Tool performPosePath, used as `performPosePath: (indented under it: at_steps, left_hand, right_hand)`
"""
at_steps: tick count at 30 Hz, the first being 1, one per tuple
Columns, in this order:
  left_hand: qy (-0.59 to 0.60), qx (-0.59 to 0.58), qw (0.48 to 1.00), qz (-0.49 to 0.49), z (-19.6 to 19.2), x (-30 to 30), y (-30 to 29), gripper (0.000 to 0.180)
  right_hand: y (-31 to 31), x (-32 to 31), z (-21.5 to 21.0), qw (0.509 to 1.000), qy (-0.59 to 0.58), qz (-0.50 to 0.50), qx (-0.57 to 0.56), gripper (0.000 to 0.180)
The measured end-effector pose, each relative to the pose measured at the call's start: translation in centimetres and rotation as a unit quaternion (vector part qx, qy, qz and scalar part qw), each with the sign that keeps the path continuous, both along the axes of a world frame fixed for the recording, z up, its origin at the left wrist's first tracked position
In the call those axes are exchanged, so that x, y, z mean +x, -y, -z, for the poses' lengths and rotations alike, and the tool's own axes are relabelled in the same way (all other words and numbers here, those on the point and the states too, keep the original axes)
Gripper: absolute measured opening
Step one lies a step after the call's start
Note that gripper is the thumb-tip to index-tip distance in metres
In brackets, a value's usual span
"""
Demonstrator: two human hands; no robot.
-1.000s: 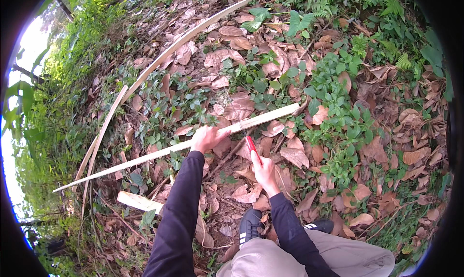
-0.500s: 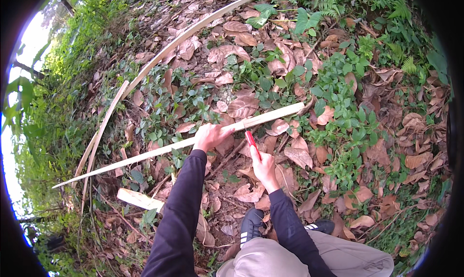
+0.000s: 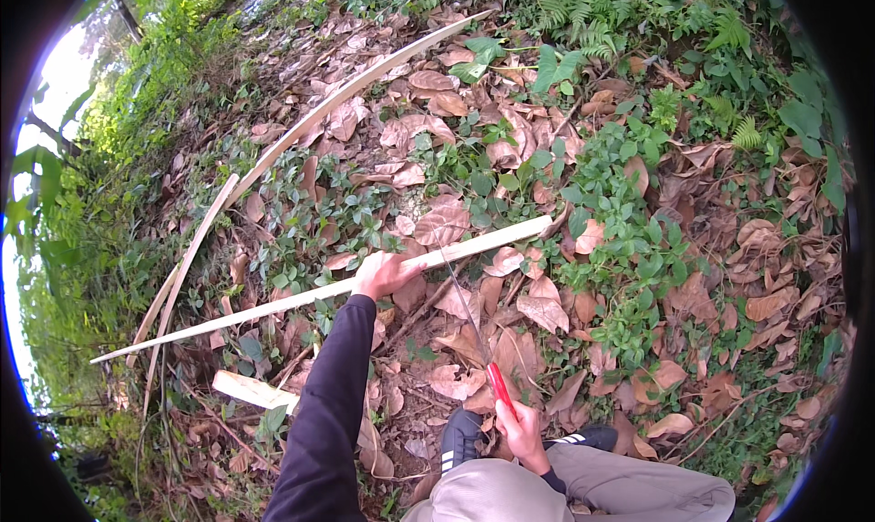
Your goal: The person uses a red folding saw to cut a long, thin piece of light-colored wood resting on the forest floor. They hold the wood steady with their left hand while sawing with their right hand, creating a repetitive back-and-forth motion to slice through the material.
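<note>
The left hand grips a long pale strip while the right hand clasps a red-handled knife whose blade tip meets it.

Left hand outstretched and gripping; right hand fisted near body.

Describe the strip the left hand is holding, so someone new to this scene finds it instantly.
On the leaf-covered ground, three pale split strips lie. The held strip runs straight across the middle, gripped by the left hand. The curved strips arc farther away, untouched.
</note>
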State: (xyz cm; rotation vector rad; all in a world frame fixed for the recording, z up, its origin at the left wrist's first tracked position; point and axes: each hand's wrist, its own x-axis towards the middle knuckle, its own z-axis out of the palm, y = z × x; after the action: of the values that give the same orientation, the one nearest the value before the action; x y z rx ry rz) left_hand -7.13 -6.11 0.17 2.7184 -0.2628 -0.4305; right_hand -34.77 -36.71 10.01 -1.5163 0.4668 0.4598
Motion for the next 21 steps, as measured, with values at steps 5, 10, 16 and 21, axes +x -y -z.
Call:
performPosePath:
  at_steps: [5, 10, 16, 21]
  left_hand:
    - [0.138, 0.005, 0.990, 0.028, 0.5, -0.9, -0.7, 0.054]
    - [0.093, 0.077, 0.992, 0.019, -0.9, -0.5, 0.7, 0.041]
    - [0.130, 0.092, 0.987, 0.003, -5.7, 1.6, 0.6, 0.028]
    - [0.136, 0.060, 0.988, 0.032, -7.8, 3.0, 0.3, 0.028]
  right_hand:
    - [0.2, 3.4, -5.8, 0.982, 0.170, -0.088, -0.004, 0.029]
    - [-1.1, 3.4, -7.5, 0.994, 0.101, -0.007, -0.029, 0.028]
    - [-1.1, 4.7, -9.0, 0.967, 0.215, -0.007, -0.134, 0.014]
    - [-2.8, 9.9, -9.6, 0.944, 0.289, -0.008, -0.161, 0.021]
